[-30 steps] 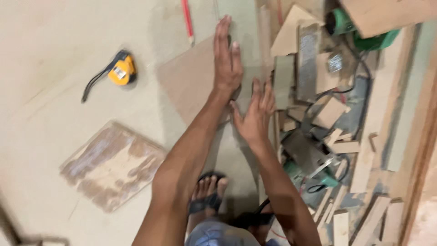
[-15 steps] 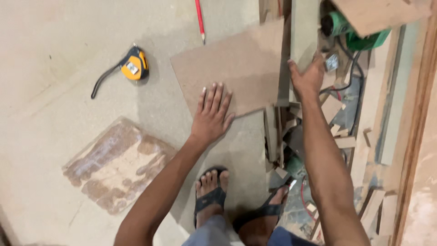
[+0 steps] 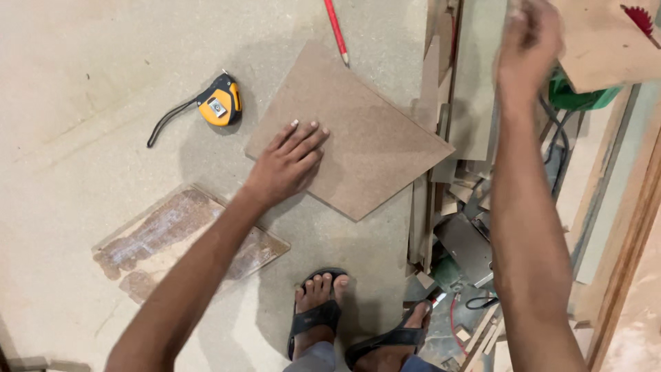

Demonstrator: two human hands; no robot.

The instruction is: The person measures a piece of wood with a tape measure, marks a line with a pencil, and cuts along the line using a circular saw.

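My left hand [image 3: 286, 164] lies flat, palm down, on the near left corner of a square brown board [image 3: 365, 134] resting on the floor. My right hand [image 3: 527, 43] is raised at the top right, blurred, with its fingers curled. It hovers by an upright strip of board [image 3: 475, 83] and a tan board [image 3: 606, 45] with a red saw blade [image 3: 639, 17] at its edge. Whether it grips anything is unclear. My two feet in black sandals [image 3: 317, 313] stand at the bottom.
A yellow and black tape measure [image 3: 219, 103] lies left of the square board, and a red pencil [image 3: 336, 31] lies beyond it. A stained panel [image 3: 182, 238] lies at the lower left. Offcuts, cables and a green tool [image 3: 575, 96] crowd the right side.
My right hand has risen from the scrap pile toward the top right. My left hand stays pressed on the square board, which now lies further out on the open floor.
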